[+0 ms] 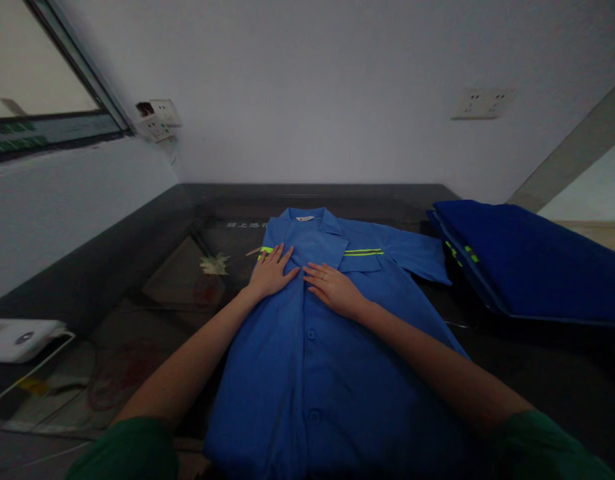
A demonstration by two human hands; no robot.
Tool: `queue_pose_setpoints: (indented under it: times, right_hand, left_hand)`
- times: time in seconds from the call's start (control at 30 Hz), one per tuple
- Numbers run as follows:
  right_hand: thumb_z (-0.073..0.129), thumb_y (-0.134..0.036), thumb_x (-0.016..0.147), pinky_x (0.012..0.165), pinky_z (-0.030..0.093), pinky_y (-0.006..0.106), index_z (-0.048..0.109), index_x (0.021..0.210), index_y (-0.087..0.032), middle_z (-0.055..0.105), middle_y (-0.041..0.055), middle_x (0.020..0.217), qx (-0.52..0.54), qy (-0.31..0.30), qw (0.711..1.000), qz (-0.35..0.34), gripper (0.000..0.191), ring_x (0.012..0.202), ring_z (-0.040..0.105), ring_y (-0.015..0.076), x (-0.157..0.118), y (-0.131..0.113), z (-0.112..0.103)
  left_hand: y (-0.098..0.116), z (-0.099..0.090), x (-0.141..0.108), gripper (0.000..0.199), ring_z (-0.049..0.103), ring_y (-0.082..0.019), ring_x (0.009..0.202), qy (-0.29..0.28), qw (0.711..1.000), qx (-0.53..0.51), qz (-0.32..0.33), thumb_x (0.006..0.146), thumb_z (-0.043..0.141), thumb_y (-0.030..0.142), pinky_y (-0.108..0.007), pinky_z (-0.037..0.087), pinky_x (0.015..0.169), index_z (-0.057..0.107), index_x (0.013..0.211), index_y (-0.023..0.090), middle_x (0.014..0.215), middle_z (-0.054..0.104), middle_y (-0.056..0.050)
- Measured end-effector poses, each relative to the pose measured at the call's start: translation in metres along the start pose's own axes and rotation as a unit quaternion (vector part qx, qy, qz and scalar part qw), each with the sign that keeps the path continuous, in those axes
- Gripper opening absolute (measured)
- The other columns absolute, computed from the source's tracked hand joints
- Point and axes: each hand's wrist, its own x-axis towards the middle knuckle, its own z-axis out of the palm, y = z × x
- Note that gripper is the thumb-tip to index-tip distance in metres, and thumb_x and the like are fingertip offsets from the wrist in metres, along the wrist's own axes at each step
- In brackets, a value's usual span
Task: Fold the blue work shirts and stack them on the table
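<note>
A blue button-up work shirt (337, 360) with yellow-green reflective stripes lies front side up, its collar pointing at the wall. One short sleeve spreads out to the right; no sleeve shows on the left side. On the left chest, close to the stripe, my left hand (273, 272) rests flat with fingers spread. Just right of the button placket lies my right hand (337, 288), palm down, fingers stretched toward the left and a ring on one of them. Neither hand grasps the cloth.
Folded blue garments (532, 260) with yellow-green stripes are stacked at the right. The dark glossy tabletop (187, 333) meets the wall behind. A white device (24, 340) with a cable sits at the far left. Wall sockets (482, 104) are above.
</note>
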Motion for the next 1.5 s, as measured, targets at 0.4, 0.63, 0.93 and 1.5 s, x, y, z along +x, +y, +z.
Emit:
queue_pose_setpoints:
  times: [0.4,0.63,0.93,1.5]
  right_hand:
    - [0.048,-0.037,0.096,0.110,0.030,0.059,0.057,0.132,-0.029,0.050,0.0027,0.142,-0.016,-0.056,0.998,0.024,0.038,0.138,0.035,0.0291,-0.001,0.002,0.005]
    - [0.049,-0.036,0.095,0.110,0.027,0.061,0.058,0.131,-0.031,0.051,0.0001,0.141,-0.007,-0.053,0.998,0.033,0.037,0.137,0.035,0.0307,-0.002,0.003,0.006]
    - [0.046,-0.030,0.097,0.111,0.030,0.056,0.057,0.132,-0.027,0.050,0.0033,0.143,-0.023,-0.050,0.998,0.020,0.037,0.136,0.037,0.0280,-0.003,-0.001,0.005]
    - [0.047,-0.009,0.092,0.107,0.039,0.047,0.062,0.125,-0.020,0.059,0.0093,0.133,-0.042,-0.109,0.988,-0.101,0.038,0.122,0.056,0.0225,-0.056,-0.084,-0.035]
  left_hand:
    - [0.000,-0.001,0.000,0.064,0.025,-0.029,0.143,-0.007,1.000,-0.019,-0.005,0.094,0.034,0.055,-0.049,0.018,0.116,0.031,0.149,0.022,0.156,0.028,-0.011]
    - [0.000,-0.002,-0.001,0.065,0.024,-0.028,0.144,-0.011,1.000,-0.021,-0.008,0.095,0.033,0.056,-0.048,0.016,0.117,0.030,0.150,0.022,0.156,0.026,-0.011]
    - [0.003,-0.004,-0.001,0.066,0.023,-0.028,0.144,-0.027,0.999,0.013,-0.014,0.095,0.029,0.057,-0.046,0.016,0.117,0.026,0.151,0.021,0.157,0.024,-0.011]
    - [0.006,-0.006,-0.003,0.062,0.026,-0.027,0.143,-0.025,0.999,0.030,-0.011,0.096,0.024,0.057,-0.049,0.019,0.115,0.026,0.150,0.028,0.156,0.027,-0.011]
